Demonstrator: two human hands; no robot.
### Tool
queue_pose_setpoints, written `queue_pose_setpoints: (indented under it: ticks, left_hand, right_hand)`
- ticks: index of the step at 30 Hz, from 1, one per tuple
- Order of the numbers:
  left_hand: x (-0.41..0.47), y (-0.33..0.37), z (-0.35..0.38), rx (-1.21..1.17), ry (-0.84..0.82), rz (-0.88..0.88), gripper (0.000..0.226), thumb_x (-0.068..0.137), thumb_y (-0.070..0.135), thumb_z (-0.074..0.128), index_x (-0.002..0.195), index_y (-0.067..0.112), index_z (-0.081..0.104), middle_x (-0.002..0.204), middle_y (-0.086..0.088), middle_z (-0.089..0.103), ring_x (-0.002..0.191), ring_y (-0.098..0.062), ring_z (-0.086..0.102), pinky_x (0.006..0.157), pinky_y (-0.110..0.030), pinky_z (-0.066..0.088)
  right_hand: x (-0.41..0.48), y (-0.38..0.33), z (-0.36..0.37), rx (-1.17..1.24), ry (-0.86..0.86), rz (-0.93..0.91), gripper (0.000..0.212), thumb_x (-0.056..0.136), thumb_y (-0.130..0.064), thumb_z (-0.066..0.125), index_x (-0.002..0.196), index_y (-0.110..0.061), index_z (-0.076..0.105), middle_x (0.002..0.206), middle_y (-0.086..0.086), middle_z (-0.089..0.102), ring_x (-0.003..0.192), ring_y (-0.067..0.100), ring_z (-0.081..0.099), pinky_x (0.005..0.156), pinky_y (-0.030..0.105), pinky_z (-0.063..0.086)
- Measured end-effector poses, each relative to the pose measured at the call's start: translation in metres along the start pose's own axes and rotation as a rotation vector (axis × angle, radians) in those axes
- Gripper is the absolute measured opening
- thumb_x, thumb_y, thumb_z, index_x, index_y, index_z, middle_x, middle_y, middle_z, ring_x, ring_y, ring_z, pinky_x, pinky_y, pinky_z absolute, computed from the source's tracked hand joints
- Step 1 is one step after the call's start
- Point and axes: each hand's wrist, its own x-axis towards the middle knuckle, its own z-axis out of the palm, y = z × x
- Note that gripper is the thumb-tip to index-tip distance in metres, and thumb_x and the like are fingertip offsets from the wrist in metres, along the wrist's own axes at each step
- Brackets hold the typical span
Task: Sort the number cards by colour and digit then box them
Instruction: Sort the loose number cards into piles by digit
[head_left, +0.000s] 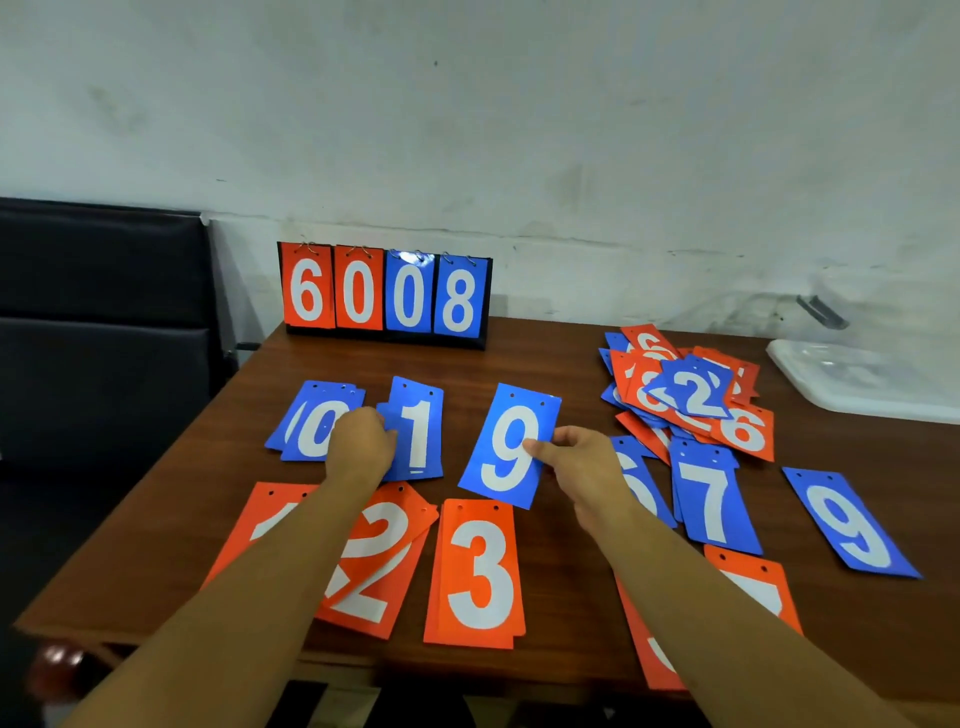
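The blue cards lie in a far row. There is a blue 0 stack (314, 428) and a blue 1 stack (418, 431), which the left hand (361, 447) grips at its left edge. A tilted blue 9 card (511, 447) is pinched by the right hand (582, 467). Nearer lie an orange 2 stack (374, 556) and an orange 3 stack (475, 571). To the right are a blue 7 stack (714, 499), a lone blue 9 (849, 522) and a mixed heap (685, 389). A clear plastic container (857, 374) sits far right.

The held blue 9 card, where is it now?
In the head view, near the centre, the right hand pinches the blue 9 card, just right of the blue 1 card and beyond the orange 3 card.
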Motion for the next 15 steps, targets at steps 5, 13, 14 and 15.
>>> queue_pose_setpoints:
  ticks: [5,13,14,15]
  left_hand:
    - [-0.007,0.007,0.001,0.111,0.036,0.026,0.037,0.092,0.024,0.067,0.124,0.009,0.058,0.122,-0.015,0.058,0.111,-0.031,0.057,0.085,-0.04,0.051]
    - [-0.067,0.096,0.019,-0.604,-0.357,0.145,0.015,0.093,0.04,0.064,0.094,0.025,0.067,0.09,0.01,0.072,0.078,-0.004,0.069,0.057,-0.02,0.055]
    - [-0.073,0.105,0.025,-0.627,-0.387,0.18,0.009,0.091,0.035,0.067,0.092,0.026,0.067,0.09,0.01,0.073,0.077,-0.001,0.07,0.055,-0.017,0.054]
    - [-0.078,0.114,0.03,-0.643,-0.397,0.207,0.005,0.09,0.029,0.07,0.091,0.024,0.068,0.091,0.008,0.075,0.076,0.0,0.071,0.055,-0.016,0.053]
  right_hand:
    - [0.007,0.002,-0.005,-0.062,-0.012,-0.016,0.025,0.078,-0.03,0.08,0.094,-0.022,0.063,0.1,-0.001,0.071,0.073,0.006,0.068,0.051,0.021,0.054]
    - [0.005,0.002,-0.043,-0.05,0.014,-0.105,0.034,0.077,-0.03,0.081,0.101,-0.019,0.06,0.095,-0.005,0.063,0.081,0.009,0.066,0.058,0.023,0.056]
    - [0.004,0.003,-0.052,-0.059,0.033,-0.122,0.035,0.078,-0.031,0.08,0.104,-0.017,0.06,0.099,-0.003,0.063,0.084,0.012,0.066,0.06,0.025,0.056]
    - [0.004,0.003,-0.064,-0.066,0.056,-0.132,0.036,0.079,-0.03,0.079,0.107,-0.016,0.061,0.103,-0.001,0.064,0.087,0.015,0.067,0.062,0.027,0.056]
